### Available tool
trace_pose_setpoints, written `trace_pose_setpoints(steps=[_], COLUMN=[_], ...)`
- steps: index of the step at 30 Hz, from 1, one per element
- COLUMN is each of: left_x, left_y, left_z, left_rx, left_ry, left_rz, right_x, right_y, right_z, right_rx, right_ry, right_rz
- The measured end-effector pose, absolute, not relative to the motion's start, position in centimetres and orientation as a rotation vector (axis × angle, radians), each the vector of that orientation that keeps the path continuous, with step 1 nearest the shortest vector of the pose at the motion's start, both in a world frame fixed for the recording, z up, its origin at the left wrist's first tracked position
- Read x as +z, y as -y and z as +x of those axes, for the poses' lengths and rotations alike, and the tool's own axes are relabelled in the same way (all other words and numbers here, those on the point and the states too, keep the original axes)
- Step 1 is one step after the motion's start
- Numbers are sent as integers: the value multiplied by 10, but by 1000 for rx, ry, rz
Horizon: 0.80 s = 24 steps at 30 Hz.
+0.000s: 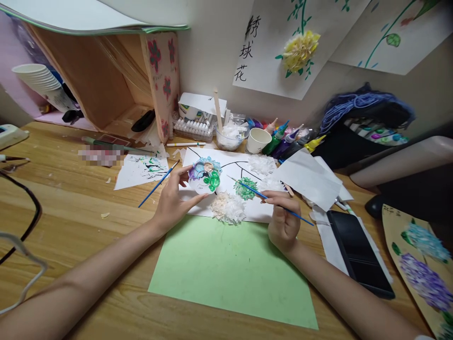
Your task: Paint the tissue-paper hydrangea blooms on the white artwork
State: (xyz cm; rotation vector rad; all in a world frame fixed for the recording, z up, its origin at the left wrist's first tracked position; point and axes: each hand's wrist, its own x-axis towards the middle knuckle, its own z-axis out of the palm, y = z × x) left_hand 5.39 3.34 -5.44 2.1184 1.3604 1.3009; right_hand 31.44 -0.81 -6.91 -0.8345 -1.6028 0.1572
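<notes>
My left hand (pixel 177 198) grips a small clear paint palette (pixel 205 178) by its edge, with green, blue, purple and peach paint in its wells. Between the fingers of my right hand (pixel 285 217) is a thin blue paintbrush (pixel 261 195), its tip pointing left above the white paper (pixel 198 210). Ruffled paper flowers sit on that sheet among black drawn stems. One flower is green (pixel 247 188), another is part peach and part white (pixel 228 208), and a white flower (pixel 262 164) lies farther back. The palette partly covers a light blue flower (pixel 212 161).
Under the white paper is a green sheet (pixel 233 269). A second blue brush (pixel 159 183) and a paint-smeared paper (pixel 143 167) lie left. Behind stand a paper cup (pixel 258 140), a bowl of white scraps (pixel 231 136) and paint bottles (pixel 279 139). A black case (pixel 359 252) lies right.
</notes>
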Motion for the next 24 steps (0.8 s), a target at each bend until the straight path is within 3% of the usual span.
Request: trace_pose_setpoints(steps=[12, 24], left_x=[-57, -56], left_y=[-31, -32], left_z=[53, 53], left_rx=[1279, 1264], left_ry=[-1206, -1287], left_rz=[2319, 2259], right_x=[-63, -74], right_y=[8, 9], right_z=[312, 314], right_rx=[273, 270], right_ry=[1825, 1506], right_rz=[-917, -810])
